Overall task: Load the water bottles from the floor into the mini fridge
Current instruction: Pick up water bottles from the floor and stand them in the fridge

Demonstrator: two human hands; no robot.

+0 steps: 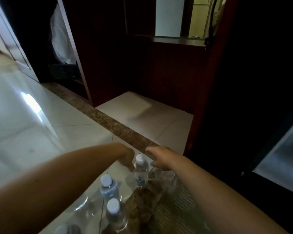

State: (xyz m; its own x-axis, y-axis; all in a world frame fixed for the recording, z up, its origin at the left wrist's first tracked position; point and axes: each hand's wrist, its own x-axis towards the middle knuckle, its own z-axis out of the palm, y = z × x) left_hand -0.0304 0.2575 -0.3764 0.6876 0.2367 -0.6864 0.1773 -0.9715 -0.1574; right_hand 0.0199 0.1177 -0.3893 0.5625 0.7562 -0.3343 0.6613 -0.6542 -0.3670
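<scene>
Grip unconfirmed: left hand (126,157) curls down at the shoulder of the water bottle (141,173), cannot tell if holding; right hand (161,159) relaxed, just beside its cap (139,157). Bottle stands upright on floor tile (74,132). Risk: a sideways nudge topples it.

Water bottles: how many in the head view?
3 clear: far bottle upright at the edge of the brown strip; middle bottle and near bottle on the pale tiles. More may be hidden at the bottom edge.
</scene>
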